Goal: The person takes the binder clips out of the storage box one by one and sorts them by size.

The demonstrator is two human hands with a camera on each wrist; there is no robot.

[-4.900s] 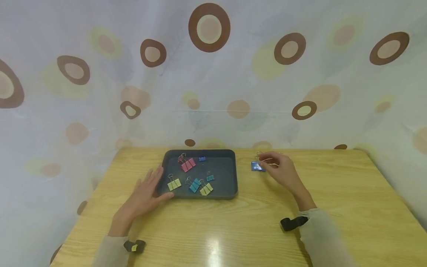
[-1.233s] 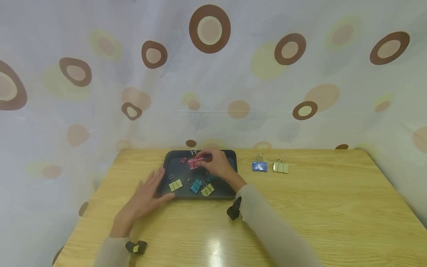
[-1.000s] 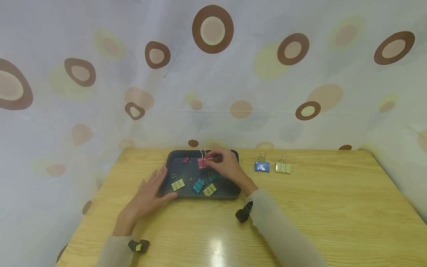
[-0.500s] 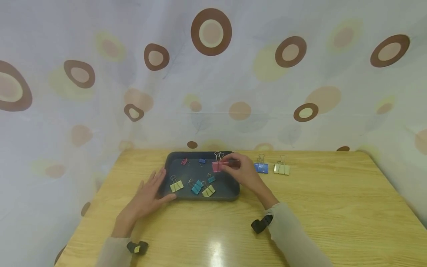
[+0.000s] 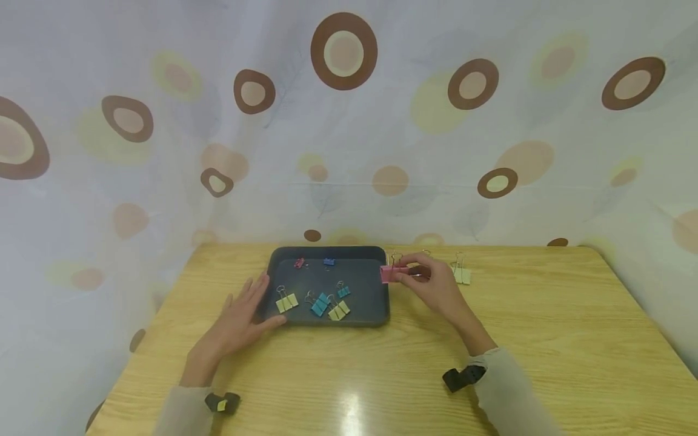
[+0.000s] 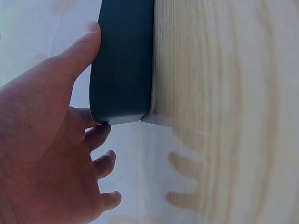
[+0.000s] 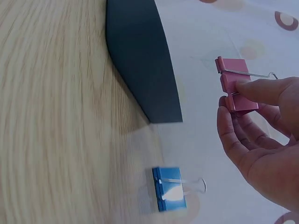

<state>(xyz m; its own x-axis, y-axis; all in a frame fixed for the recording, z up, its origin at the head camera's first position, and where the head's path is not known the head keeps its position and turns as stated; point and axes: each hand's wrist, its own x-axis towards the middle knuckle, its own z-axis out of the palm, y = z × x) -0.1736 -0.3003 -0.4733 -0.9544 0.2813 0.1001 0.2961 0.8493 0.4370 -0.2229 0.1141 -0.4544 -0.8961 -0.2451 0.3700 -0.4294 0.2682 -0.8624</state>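
Observation:
My right hand [image 5: 436, 287] pinches a large pink binder clip [image 7: 240, 84] between thumb and fingers, just above the tray's right rim. In the right wrist view the clip's wire handles point toward the palm. My left hand [image 5: 234, 324] rests at the tray's left end, thumb on the front rim and fingers along the side wall. The dark tray [image 6: 124, 60] holds two yellow binder clips [image 5: 286, 302], two teal ones [image 5: 319, 304], a small blue one [image 5: 329, 261] and a small pink one [image 5: 299, 263].
On the wooden table [image 5: 545, 315], right of the tray, stand a blue binder clip [image 7: 170, 189] and a yellow binder clip [image 5: 463, 276]. In the head view my right hand covers most of the blue one. A patterned cloth [image 5: 349, 133] hangs behind the table.
A yellow clip now stands beside the blue one on the table. The right hand has lifted the large pink clip from the tray and carried it rightward. The left hand stays put.

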